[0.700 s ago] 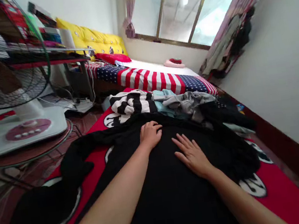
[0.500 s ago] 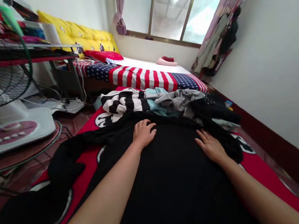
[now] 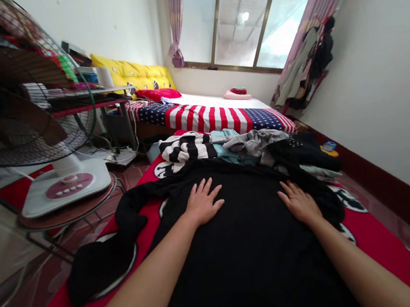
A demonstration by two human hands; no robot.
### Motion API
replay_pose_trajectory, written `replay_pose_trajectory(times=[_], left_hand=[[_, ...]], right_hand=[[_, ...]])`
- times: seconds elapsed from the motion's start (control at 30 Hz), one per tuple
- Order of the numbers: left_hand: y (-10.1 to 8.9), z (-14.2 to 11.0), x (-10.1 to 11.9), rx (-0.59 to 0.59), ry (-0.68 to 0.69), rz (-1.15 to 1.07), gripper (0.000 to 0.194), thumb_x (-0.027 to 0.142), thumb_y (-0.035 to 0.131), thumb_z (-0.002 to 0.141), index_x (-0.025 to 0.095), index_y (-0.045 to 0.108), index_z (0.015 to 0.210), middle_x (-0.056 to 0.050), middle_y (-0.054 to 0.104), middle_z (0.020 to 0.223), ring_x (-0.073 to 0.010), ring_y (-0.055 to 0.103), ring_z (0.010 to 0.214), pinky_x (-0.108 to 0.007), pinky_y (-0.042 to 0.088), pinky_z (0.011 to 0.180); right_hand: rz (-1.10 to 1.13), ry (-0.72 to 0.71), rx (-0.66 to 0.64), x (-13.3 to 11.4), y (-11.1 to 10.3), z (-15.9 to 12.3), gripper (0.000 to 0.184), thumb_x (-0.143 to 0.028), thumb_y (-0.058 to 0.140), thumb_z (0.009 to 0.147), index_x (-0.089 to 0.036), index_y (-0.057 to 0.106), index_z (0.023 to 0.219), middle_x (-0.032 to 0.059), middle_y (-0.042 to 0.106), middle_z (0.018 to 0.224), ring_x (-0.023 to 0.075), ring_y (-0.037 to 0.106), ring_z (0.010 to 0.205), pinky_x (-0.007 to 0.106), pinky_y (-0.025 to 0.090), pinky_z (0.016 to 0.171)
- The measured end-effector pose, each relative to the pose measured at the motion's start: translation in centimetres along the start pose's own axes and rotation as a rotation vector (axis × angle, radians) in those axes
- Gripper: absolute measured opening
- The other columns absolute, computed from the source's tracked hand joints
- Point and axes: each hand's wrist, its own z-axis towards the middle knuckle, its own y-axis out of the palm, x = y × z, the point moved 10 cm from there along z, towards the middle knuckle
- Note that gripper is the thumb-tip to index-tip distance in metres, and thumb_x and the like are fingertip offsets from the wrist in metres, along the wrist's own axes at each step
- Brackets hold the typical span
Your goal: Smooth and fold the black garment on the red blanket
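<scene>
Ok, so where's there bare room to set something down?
The red blanket is bare outside the right forearm and between the left forearm and the black sleeve. The white sheet is bare between the red pillow and pink bundle. The blanket's far end is crowded with clothes.

The scene is viewed forward and downward by one head-worn camera; the spread black cloth garment [image 3: 247, 239] is shown close, the brown-framed glass window [image 3: 243, 28] far off.

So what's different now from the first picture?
The right hand moved rightward over the black top, away from the left hand, which has spread wider. Neither took hold of anything. The pile of clothes beyond stayed put.
</scene>
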Motion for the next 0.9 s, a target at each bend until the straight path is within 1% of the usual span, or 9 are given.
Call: replay_pose_trajectory(times=[0.17, 0.3, 0.5, 0.6, 0.67, 0.7, 0.77, 0.83, 0.9], left_hand=[[-0.2, -3.8, 0.3, -0.05, 0.005, -0.013, 0.065, 0.058, 0.038, 0.092, 0.026, 0.033, 0.149, -0.011, 0.015, 0.16, -0.0301, 0.008, 0.147, -0.05, 0.013, 0.117], [-0.3, -7.6, 1.5, -0.112, 0.062, -0.061, 0.071, 0.062, 0.04, 0.09, 0.024, 0.031, 0.149, -0.012, 0.01, 0.16, -0.032, 0.005, 0.147, -0.053, 0.012, 0.117], [-1.3, -14.3, 3.9, -0.228, 0.207, -0.206, 0.065, 0.057, 0.044, 0.091, 0.035, 0.026, 0.15, -0.004, 0.007, 0.161, -0.0306, 0.006, 0.147, -0.054, 0.013, 0.118], [-2.5, -16.1, 4.3, -0.343, 0.298, -0.357, 0.059, 0.053, 0.053, 0.088, 0.038, 0.04, 0.143, -0.001, 0.021, 0.159, -0.029, 0.02, 0.146, -0.049, 0.02, 0.117], [-3.5, -15.2, 3.6, -0.398, 0.305, -0.479, 0.043, 0.048, 0.057, 0.086, 0.035, 0.061, 0.127, -0.001, 0.047, 0.147, -0.0264, 0.042, 0.135, -0.041, 0.033, 0.112], [-4.2, -13.8, 2.7, -0.376, 0.275, -0.519, 0.035, 0.045, 0.057, 0.086, 0.032, 0.068, 0.117, -0.001, 0.058, 0.137, -0.0243, 0.052, 0.127, -0.037, 0.039, 0.107], [-6.2, -9.7, -0.2, -0.187, 0.159, -0.499, 0.029, 0.037, 0.057, 0.086, 0.025, 0.071, 0.108, -0.003, 0.067, 0.121, -0.022, 0.06, 0.116, -0.032, 0.044, 0.102], [-8.8, -5.3, -3.7, 0.104, -0.005, -0.322, 0.039, 0.031, 0.059, 0.083, 0.02, 0.064, 0.119, -0.007, 0.062, 0.128, -0.0237, 0.054, 0.122, -0.034, 0.038, 0.107], [-10.0, -1.8, -6.6, 0.248, -0.205, -0.116, 0.057, 0.032, 0.062, 0.08, 0.017, 0.05, 0.134, -0.012, 0.053, 0.139, -0.0275, 0.046, 0.13, -0.038, 0.034, 0.109]], right_hand=[[-0.013, 0.06, -0.005, 0.0, 0.0, -0.9, 0.058, -0.047, 0.022, 0.099, -0.021, 0.027, 0.151, 0.0128, 0.03, 0.155, 0.0275, 0.028, 0.142, 0.048, 0.031, 0.109], [-0.05, 0.074, 0.02, -0.3, -0.3, -1.8, 0.058, -0.046, 0.025, 0.099, -0.02, 0.029, 0.15, 0.0156, 0.034, 0.153, 0.0299, 0.032, 0.14, 0.047, 0.032, 0.107], [-0.061, 0.098, 0.06, -0.9, -1.1, -3.2, 0.057, -0.045, 0.029, 0.099, -0.019, 0.034, 0.149, 0.0166, 0.038, 0.15, 0.0318, 0.035, 0.138, 0.046, 0.035, 0.104], [-0.06, 0.106, 0.087, -1.1, -1.5, -3.5, 0.056, -0.045, 0.03, 0.099, -0.019, 0.036, 0.148, 0.0163, 0.039, 0.15, 0.0318, 0.036, 0.137, 0.046, 0.035, 0.104], [-0.053, 0.11, 0.099, -1.2, -1.6, -3.5, 0.056, -0.046, 0.031, 0.099, -0.019, 0.037, 0.147, 0.016, 0.039, 0.15, 0.0317, 0.036, 0.137, 0.046, 0.035, 0.104], [-0.046, 0.114, 0.101, -1.2, -1.7, -3.5, 0.055, -0.046, 0.031, 0.099, -0.02, 0.037, 0.147, 0.0158, 0.039, 0.15, 0.0315, 0.036, 0.137, 0.046, 0.035, 0.104], [-0.024, 0.128, 0.101, -1.2, -1.7, -3.6, 0.055, -0.046, 0.031, 0.098, -0.02, 0.038, 0.146, 0.0151, 0.039, 0.15, 0.031, 0.035, 0.138, 0.046, 0.034, 0.105], [0.006, 0.136, 0.103, -1.1, -1.8, -3.6, 0.054, -0.046, 0.032, 0.098, -0.02, 0.04, 0.145, 0.0145, 0.04, 0.149, 0.0305, 0.035, 0.138, 0.046, 0.033, 0.106], [0.039, 0.13, 0.116, -1.1, -2.0, -3.7, 0.053, -0.045, 0.034, 0.098, -0.019, 0.043, 0.143, 0.0146, 0.041, 0.148, 0.0303, 0.036, 0.137, 0.046, 0.033, 0.106]])
